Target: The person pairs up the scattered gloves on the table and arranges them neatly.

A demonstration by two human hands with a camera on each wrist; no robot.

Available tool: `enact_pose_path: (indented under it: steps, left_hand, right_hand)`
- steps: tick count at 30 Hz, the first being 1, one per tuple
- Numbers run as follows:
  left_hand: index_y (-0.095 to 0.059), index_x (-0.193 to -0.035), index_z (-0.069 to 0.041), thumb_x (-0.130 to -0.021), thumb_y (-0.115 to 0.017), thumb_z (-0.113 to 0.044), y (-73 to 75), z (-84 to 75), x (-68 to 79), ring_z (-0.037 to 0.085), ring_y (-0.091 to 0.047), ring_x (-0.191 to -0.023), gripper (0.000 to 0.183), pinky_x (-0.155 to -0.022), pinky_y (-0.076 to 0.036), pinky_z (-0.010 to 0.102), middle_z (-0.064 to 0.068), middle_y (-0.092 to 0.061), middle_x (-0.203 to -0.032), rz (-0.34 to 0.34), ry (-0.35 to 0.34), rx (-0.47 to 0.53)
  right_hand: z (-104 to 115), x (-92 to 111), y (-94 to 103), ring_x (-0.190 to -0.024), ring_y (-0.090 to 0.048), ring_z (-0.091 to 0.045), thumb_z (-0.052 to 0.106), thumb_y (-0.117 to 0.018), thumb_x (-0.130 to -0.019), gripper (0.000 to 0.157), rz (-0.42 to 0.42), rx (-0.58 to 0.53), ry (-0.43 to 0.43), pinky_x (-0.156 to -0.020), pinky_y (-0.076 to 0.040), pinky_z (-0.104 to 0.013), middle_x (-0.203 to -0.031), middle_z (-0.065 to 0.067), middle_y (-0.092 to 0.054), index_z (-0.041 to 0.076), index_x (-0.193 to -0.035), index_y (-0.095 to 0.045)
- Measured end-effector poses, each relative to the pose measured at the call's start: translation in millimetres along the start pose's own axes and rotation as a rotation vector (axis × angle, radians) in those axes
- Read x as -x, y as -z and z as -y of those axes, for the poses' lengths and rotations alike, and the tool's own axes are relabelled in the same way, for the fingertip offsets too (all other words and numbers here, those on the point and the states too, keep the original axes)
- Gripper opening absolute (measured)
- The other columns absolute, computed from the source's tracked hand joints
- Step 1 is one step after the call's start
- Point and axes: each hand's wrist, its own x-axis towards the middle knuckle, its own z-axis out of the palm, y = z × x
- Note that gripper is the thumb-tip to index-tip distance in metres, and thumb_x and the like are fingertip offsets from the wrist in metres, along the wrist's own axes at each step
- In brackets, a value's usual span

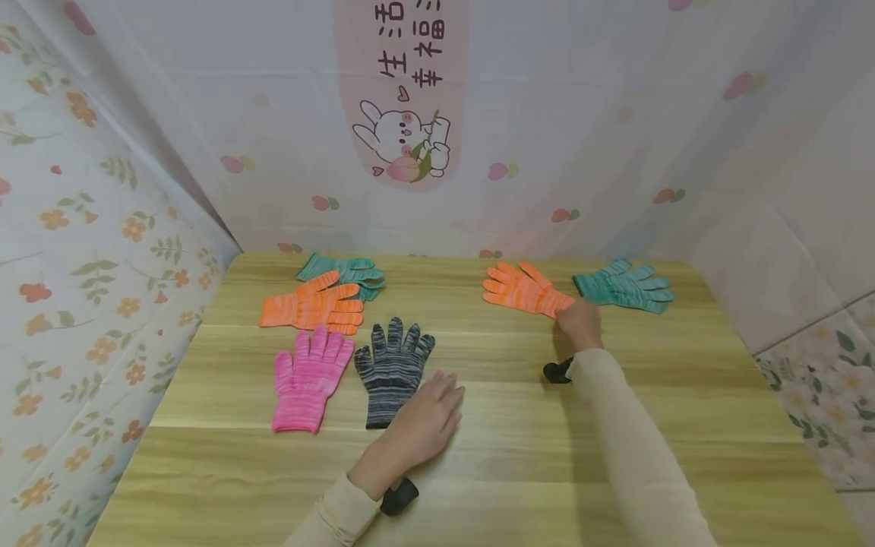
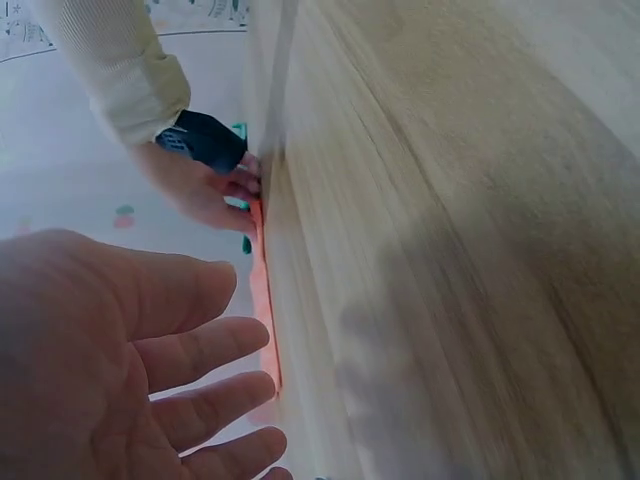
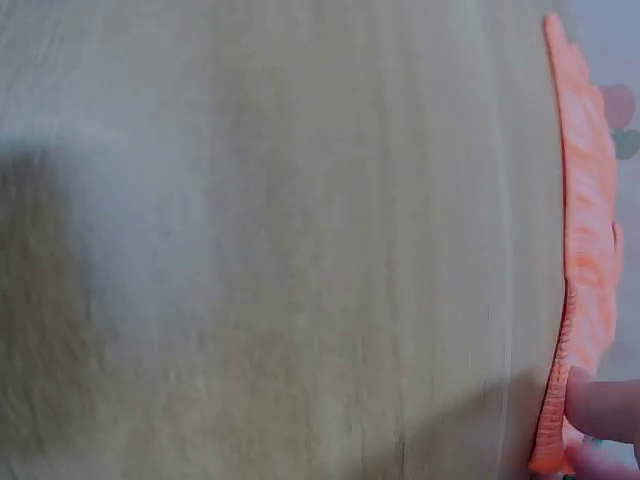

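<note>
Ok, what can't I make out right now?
Head view: black-and-grey striped knit glove, lower right corner hidden by left hand.
Head view: left-side teal knit glove, partly covered by left-side orange knit glove.
Right wrist view: right hand, mostly cut off by right edge.

Light in here's soft, bit dim, w/ pale sheen on the table (image 1: pixel 495 475) at 6 o'clock; right sleeve (image 1: pixel 632 433) throws shadow toward 9. R wrist cam: table blurry, right hand (image 3: pixel 608 412) soft at 4. L wrist cam: fuzzy shadow approx. 3.
</note>
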Motion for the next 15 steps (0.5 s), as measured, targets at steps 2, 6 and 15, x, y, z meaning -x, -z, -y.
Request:
enact_pose_path:
  steps: [2, 6, 15]
  left_hand:
    - [-0.052, -0.132, -0.005, -0.097, -0.046, -0.025, -0.2, -0.9, 0.9, 0.032, -0.031, -0.137, 0.040, -0.111, -0.030, 0.043, 0.013, -0.040, -0.145, 0.010, -0.003, -0.009]
    - [-0.052, -0.132, -0.005, -0.097, -0.046, -0.025, 0.7, -1.1, 3.2, 0.031, -0.031, -0.137, 0.040, -0.111, -0.030, 0.042, 0.013, -0.039, -0.146, 0.019, 0.001, -0.005]
    - [-0.050, -0.133, -0.006, -0.097, -0.047, -0.024, -0.6, -0.8, 4.2, 0.030, -0.030, -0.138, 0.040, -0.110, -0.032, 0.043, 0.012, -0.038, -0.146, 0.034, 0.006, 0.029]
  right_hand:
    - [-4, 1, 0.0, -0.074, -0.056, -0.038, 0.023, -0.047, -0.093, 0.034, 0.001, -0.045, -0.038, -0.069, -0.049, -0.045, -0.073, -0.022, -0.055, -0.005, -0.075, -0.052]
    - [-10, -1, 4.5, -0.057, -0.040, -0.023, 0.026, -0.052, -0.088, 0.035, 0.030, -0.040, -0.038, -0.056, -0.034, -0.032, -0.058, -0.005, -0.042, 0.009, -0.059, -0.042]
    - [4, 9, 13.3, -0.070, -0.051, -0.017, 0.013, -0.050, -0.093, 0.025, -0.010, -0.402, 0.135, -0.065, -0.050, -0.032, -0.097, -0.014, -0.049, -0.002, -0.110, -0.040]
